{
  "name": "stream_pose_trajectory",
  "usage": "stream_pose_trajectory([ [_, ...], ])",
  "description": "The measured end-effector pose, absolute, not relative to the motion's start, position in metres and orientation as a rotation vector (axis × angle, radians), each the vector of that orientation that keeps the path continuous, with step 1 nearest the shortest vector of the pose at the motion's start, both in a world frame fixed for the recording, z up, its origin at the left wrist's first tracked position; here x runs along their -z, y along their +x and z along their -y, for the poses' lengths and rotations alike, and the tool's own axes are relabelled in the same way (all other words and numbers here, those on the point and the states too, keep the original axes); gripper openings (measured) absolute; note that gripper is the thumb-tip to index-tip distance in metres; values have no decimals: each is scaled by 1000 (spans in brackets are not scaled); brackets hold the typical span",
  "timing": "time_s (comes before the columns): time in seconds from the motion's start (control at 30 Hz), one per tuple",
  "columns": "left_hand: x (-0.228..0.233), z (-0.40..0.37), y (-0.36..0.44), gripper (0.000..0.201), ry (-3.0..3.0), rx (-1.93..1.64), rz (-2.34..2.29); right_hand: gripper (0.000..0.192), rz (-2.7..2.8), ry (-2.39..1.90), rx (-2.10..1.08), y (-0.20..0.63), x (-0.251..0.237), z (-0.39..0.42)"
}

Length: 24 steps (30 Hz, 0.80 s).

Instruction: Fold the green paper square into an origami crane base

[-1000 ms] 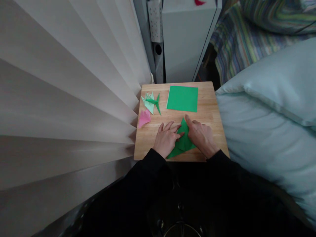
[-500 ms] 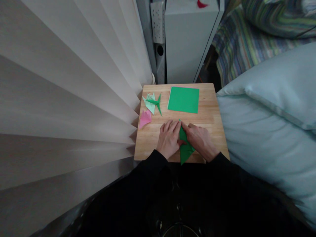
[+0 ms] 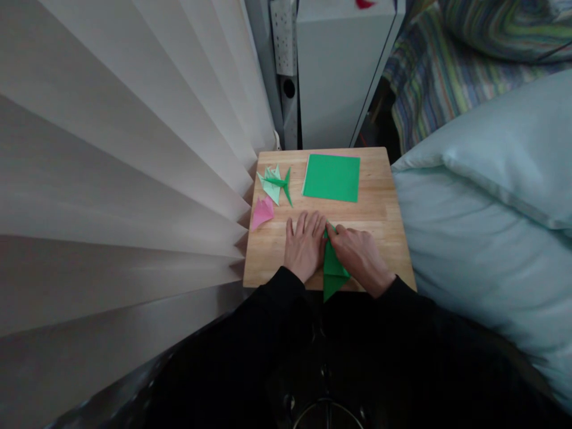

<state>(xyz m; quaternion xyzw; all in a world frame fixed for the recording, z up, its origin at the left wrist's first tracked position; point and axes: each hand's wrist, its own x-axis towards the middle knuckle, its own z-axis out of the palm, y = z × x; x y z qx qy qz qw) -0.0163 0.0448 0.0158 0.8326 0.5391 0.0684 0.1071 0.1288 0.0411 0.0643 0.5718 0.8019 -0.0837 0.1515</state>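
A dark green folded paper (image 3: 333,273) lies on the near edge of a small wooden table (image 3: 384,208), its lower tip reaching past the edge. My left hand (image 3: 305,246) rests flat on the table just left of the paper, fingers together. My right hand (image 3: 357,255) presses on the paper from the right, its fingertips at the paper's upper tip. Both sleeves are black.
A flat green square sheet (image 3: 331,177) lies at the back of the table. Folded green paper figures (image 3: 276,185) and a pink one (image 3: 261,213) sit at the left. A pleated curtain (image 3: 111,179) stands left, a white cabinet (image 3: 339,65) behind, a pale blue pillow (image 3: 487,196) right.
The green paper went from a wide shape to a narrower folded one. Both hands drew together at its upper tip, and the left hand moved from the paper to flat beside it.
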Motion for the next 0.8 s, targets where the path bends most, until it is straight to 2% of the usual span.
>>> stream_pose_trajectory([
  [0.8, -29, -41, -15, 54, 2489, -135, -1550, 35, -2303, 1669, 315, 130, -70, -21],
])
